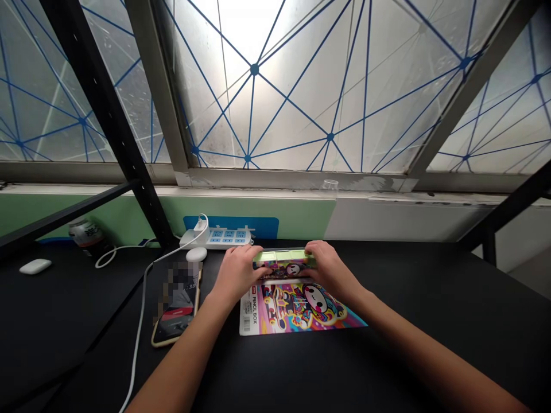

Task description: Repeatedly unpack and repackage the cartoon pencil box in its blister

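Green-topped, the pencil box (284,268) sat between half-curled left fingers (249,251) and right fingers (314,249) gripping its ends, printed card (297,310) on their near side.

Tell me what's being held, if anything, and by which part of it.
A long, narrow box with a pale green top and multicoloured cartoon-printed front: the left grip holds its left end, the right grip its right end.

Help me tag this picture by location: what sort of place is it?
Probably an indoor desk space, home or office unclear: a black desktop with a power strip at its back edge, below a blue-lined window.
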Tool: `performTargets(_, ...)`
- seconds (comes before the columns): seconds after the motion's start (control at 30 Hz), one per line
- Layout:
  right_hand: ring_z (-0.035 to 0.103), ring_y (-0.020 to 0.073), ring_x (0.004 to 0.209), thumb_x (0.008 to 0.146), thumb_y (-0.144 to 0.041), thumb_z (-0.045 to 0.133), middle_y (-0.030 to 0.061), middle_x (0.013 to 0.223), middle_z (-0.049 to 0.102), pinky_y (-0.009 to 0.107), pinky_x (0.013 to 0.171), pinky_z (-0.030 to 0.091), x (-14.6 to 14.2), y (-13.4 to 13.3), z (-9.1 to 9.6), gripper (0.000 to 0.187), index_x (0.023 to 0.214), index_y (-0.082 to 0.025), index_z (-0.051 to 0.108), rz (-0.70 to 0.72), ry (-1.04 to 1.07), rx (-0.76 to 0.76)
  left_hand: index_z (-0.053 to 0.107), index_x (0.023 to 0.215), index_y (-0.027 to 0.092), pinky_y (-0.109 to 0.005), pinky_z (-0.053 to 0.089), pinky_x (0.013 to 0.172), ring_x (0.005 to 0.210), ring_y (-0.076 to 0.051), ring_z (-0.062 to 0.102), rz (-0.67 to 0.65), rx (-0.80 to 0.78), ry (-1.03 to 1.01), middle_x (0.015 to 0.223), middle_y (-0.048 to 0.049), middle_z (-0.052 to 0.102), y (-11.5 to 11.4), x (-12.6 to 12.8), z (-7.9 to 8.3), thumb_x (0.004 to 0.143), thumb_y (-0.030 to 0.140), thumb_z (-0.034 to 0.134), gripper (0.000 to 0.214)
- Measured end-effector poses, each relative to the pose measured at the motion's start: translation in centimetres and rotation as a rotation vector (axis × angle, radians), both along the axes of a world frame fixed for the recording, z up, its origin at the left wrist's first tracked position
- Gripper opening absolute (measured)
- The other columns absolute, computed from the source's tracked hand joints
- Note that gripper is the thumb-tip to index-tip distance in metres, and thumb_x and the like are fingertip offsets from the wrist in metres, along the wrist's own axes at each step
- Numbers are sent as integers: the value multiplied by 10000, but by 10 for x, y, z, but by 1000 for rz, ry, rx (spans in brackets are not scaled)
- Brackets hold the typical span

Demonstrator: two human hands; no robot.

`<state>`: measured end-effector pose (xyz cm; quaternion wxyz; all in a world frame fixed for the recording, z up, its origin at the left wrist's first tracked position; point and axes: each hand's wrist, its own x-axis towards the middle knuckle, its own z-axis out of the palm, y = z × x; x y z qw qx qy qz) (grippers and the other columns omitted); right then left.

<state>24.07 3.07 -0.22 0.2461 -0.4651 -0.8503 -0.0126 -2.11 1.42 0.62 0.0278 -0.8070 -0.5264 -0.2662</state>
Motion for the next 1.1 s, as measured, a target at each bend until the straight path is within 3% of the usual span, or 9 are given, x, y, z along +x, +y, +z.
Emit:
performTargets(0.1, 554, 324, 1115, 902, -217, 621, 150, 1180, 585, 510, 965, 478, 10, -26, 9, 330, 1219, -208, 528, 27, 35, 161, 645, 1159, 235, -391, 459, 949, 1069, -249, 614, -59, 67, -20, 1112, -54, 696, -24, 2, 11, 864, 368, 736, 336)
performTargets(0.2, 586, 295, 1103, 958, -188, 540, 137, 1185, 598, 468, 953, 517, 31, -63, 9, 429, 1378, -244, 466, 91, 12, 274, 626, 1186, 207, -429, 450, 976, 1033, -253, 606, -161, 254, -49, 1105, -83, 683, -60, 4, 12, 935, 323, 638, 277)
performTargets(0.3, 597, 277, 1171, 956, -113, 497, 113, 1231, 641, 447, 985, 526, 52, -97, -4, 519, 1442, -281, 424, 184, -21, 252, 603, 1212, 228, -482, 388, 1070, 1037, -235, 614, -260, 280, 1, 1110, -62, 690, -89, 7, 2, 936, 128, 547, 299)
performTargets(0.4, 535, 279, 1304, 942, -76, 496, 103, 1332, 638, 478, 1040, 506, 65, -114, -23, 563, 1464, -266, 404, 265, -30, 231, 615, 1154, 243, -532, 386, 1080, 1090, -267, 610, -226, 222, -23, 1171, -72, 687, -101, 8, -15, 899, 116, 554, 291)
performTargets(0.57, 534, 276, 1320, 941, -86, 514, 95, 1355, 641, 482, 1064, 502, 68, -111, -36, 453, 1362, -251, 535, 267, -46, 207, 599, 1241, 275, -512, 497, 1027, 1302, -335, 521, -124, -15, -111, 1427, -107, 552, -107, -5, -49, 867, 247, 640, 378)
performTargets(0.7, 573, 283, 1281, 932, -215, 611, 115, 1343, 646, 460, 1050, 520, 66, -108, -38, 327, 1258, -243, 598, 243, -31, 112, 514, 1362, 335, -475, 513, 1028, 1334, -312, 516, -35, -260, -196, 1531, -83, 450, -117, -15, -65, 892, 352, 641, 487)
performTargets(0.83, 575, 321, 1270, 849, -395, 734, 165, 1415, 576, 468, 991, 557, 75, -107, -43, 527, 1320, -232, 560, 144, 12, 20, 451, 1404, 328, -514, 444, 1087, 1352, -313, 496, -20, -310, -256, 1505, -89, 485, -121, -13, -70, 869, 313, 660, 574)
performTargets(0.93, 591, 315, 1248, 816, -428, 759, 132, 1395, 599, 463, 995, 549, 86, -102, -38, 575, 1339, -279, 570, 87, 65, -113, 313, 1498, 349, -508, 448, 1078, 1327, -306, 517, -18, -312, -296, 1453, -90, 533, -120, -10, -70, 868, 292, 650, 717)
performTargets(1.1, 661, 301, 1103, 863, -521, 668, 92, 1210, 706, 418, 932, 551, 93, -79, -9, 389, 1158, -270, 696, 54, 226, -447, 180, 1563, 361, -485, 469, 1043, 1294, -313, 535, 26, -328, -349, 1409, -90, 554, -121, -7, -68, 840, 282, 664, 873)
